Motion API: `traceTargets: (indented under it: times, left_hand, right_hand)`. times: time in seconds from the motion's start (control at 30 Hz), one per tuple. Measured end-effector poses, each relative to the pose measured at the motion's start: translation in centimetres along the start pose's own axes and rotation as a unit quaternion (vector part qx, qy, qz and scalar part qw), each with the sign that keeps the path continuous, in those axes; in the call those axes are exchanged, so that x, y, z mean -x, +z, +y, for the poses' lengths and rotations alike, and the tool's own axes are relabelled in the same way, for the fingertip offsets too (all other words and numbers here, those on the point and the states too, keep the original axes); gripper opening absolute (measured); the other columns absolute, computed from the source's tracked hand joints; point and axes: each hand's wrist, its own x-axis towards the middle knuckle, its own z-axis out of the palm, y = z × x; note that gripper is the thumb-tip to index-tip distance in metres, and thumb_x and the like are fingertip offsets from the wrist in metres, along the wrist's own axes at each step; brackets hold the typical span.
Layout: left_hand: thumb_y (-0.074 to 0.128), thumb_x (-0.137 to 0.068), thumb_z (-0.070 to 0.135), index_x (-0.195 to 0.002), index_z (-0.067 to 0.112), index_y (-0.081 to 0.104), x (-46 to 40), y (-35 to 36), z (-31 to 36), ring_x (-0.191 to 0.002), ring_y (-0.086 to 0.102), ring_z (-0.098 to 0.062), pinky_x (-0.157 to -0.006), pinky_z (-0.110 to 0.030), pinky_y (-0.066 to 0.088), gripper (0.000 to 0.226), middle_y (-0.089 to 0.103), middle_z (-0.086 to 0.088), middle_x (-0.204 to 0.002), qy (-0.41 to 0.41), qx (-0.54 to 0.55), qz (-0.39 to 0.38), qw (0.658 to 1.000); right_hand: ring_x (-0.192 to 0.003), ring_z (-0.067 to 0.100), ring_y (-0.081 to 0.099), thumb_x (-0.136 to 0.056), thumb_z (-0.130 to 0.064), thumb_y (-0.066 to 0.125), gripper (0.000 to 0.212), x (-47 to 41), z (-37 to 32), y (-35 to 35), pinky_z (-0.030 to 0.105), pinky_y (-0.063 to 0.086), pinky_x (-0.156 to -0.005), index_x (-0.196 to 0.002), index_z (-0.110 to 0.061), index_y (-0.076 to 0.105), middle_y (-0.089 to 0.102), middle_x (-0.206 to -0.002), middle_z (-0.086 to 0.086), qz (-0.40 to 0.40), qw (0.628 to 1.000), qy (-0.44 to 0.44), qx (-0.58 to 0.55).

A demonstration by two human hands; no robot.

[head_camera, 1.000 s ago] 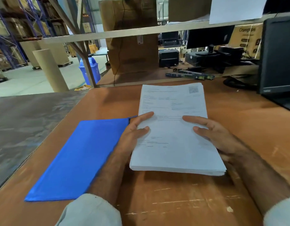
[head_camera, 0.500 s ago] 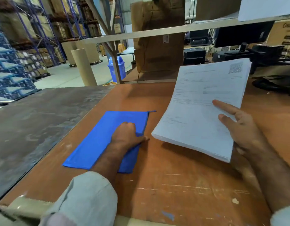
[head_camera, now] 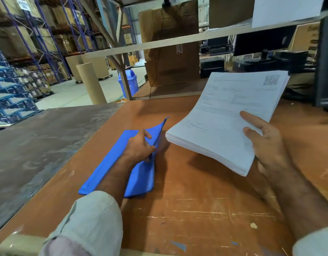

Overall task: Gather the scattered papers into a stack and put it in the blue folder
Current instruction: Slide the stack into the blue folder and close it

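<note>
on worn brown table (head_camera: 205,209): left hand (head_camera: 139,147) pinching blue folder (head_camera: 111,167) flap at centre, right hand (head_camera: 266,145) gripping lifted stack (head_camera: 222,119); best opened wide, then fed square.

- Top sheet of the stack of papers (head_camera: 227,115), right of centre: a QR code (head_camera: 271,80) is printed in its far right corner. The lines of print beneath are too small and faint to read.
- Brown carton (head_camera: 307,39) at the upper right edge of the frame: dark lettering begins "Cr"; the rest is cut off behind the black monitor (head_camera: 326,67).
- That monitor carries a small pale logo on its lower bezel, too blurred to read.
- White tag (head_camera: 178,48) on the shelf rail, upper centre: unreadable.
</note>
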Motion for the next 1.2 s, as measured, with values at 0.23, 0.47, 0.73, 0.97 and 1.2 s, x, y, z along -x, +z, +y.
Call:
traceTargets:
  times: [0.23,0.47,0.73,0.97,1.2]
  left_hand:
    - [0.057,-0.082,-0.004,-0.104,0.015,0.069,-0.8,2.0,0.8,-0.061,0.059,-0.019,-0.049,-0.025,0.057,0.031,0.058,-0.005,-0.081,0.063,0.035,-0.036,0.997]
    - [0.072,-0.087,0.000,-0.088,0.005,0.072,-1.5,3.4,-1.2,-0.039,0.054,-0.002,-0.042,-0.014,0.044,0.005,0.065,-0.007,-0.071,0.024,0.162,-0.005,0.986]
    - [0.044,-0.092,-0.009,-0.101,0.004,0.062,-0.8,2.8,-1.6,-0.038,0.035,-0.006,-0.038,-0.014,0.032,0.024,0.042,-0.007,-0.062,0.007,0.219,-0.048,0.974]
    - [0.060,-0.085,0.014,-0.101,0.020,0.073,-1.1,2.7,-0.2,-0.050,0.054,-0.015,-0.053,-0.026,0.049,0.021,0.058,0.002,-0.069,0.031,-0.017,-0.079,0.996]
    - [0.047,-0.093,0.001,-0.159,0.022,0.032,-0.3,2.4,-0.1,-0.041,0.059,-0.018,-0.044,-0.025,0.052,0.071,0.069,-0.017,-0.074,0.003,0.105,-0.146,0.984]
  right_hand:
    - [-0.110,0.007,0.062,-0.101,-0.002,0.055,0.039,-0.6,0.2,-0.6,0.015,0.057,-0.067,-0.126,-0.029,0.069,0.059,-0.130,-0.017,0.051,0.999,0.018,0.000]
    - [-0.111,0.012,0.063,-0.101,-0.004,0.056,0.037,-1.1,0.8,-1.2,0.024,0.062,-0.073,-0.124,-0.030,0.070,0.058,-0.133,-0.018,0.076,0.996,0.028,0.036]
    - [-0.117,0.017,0.064,-0.101,-0.005,0.057,0.036,-1.5,1.7,-1.8,0.032,0.062,-0.081,-0.123,-0.028,0.072,0.063,-0.131,-0.019,0.070,0.996,0.037,0.036]
    - [-0.121,0.021,0.064,-0.100,-0.004,0.057,0.037,-1.5,2.1,-1.9,0.043,0.059,-0.092,-0.121,-0.030,0.073,0.062,-0.135,-0.017,0.071,0.995,0.044,0.047]
    - [-0.117,0.022,0.066,-0.100,-0.006,0.058,0.037,-0.9,2.4,-1.0,0.041,0.061,-0.085,-0.122,-0.032,0.073,0.063,-0.134,-0.014,0.104,0.993,0.060,0.022]
